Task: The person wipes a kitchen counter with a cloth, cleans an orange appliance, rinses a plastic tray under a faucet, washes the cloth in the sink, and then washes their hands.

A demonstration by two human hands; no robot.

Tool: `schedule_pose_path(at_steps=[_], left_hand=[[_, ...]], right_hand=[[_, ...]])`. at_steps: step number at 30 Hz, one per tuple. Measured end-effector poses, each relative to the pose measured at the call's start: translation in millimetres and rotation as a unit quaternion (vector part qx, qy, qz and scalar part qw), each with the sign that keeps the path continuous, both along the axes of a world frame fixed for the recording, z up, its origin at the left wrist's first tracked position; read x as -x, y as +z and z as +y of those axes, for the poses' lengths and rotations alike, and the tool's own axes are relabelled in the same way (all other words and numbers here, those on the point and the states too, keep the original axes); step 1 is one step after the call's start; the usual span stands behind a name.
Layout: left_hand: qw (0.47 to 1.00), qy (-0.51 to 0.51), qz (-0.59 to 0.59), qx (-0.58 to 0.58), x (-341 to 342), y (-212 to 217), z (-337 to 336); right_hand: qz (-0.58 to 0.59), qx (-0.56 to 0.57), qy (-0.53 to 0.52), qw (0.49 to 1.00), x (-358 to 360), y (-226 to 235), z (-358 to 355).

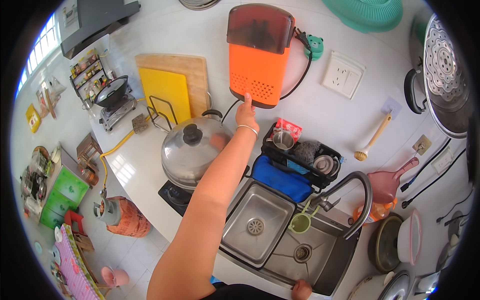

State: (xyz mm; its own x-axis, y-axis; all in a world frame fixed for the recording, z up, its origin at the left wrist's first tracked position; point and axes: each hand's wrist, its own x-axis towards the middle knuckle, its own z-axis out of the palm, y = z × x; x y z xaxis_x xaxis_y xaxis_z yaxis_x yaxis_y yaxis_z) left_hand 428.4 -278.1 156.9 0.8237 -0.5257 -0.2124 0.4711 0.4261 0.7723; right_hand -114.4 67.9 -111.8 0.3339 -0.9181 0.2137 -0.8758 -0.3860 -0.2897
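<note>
My left hand (246,114) reaches up at the end of my outstretched arm, a thin bracelet on the wrist. One stretched finger touches the lower front of an orange wall-mounted utensil box (257,75), which has vent holes and a dark see-through lid. The other fingers look folded and partly hidden. Below that arm sits a large pot under a domed metal lid (192,145). At the bottom of the view my right hand (301,290) lies curled against the front edge of the double sink (287,262). Whether anything is inside its fingers does not show.
A green strainer (300,223) hangs between the basins beside the curved faucet (367,200). Behind the sink stands a black caddy (320,187) with a blue cloth (282,180). A black cord (302,77) loops beside the box. Cutting boards (167,95) lean at the wall.
</note>
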Motion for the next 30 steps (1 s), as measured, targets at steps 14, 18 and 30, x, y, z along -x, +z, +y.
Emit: schedule_pose_path(at_steps=[14, 18, 30], left_hand=[[0.948, -0.139, 0.109, 0.265, 4.7, -18.3, -1.4], [0.959, -0.138, 0.087, 0.232, 7.9, -13.3, 4.0], [0.960, -0.203, -0.151, 0.123, 152.4, -28.5, 143.0]], right_hand=[[0.085, -0.046, -0.034, 0.995, 6.2, -12.6, 6.7], [0.067, -0.059, -0.030, 0.996, 14.4, -29.3, 7.6], [0.036, -0.136, -0.051, 0.989, 11.3, -11.0, 7.8]])
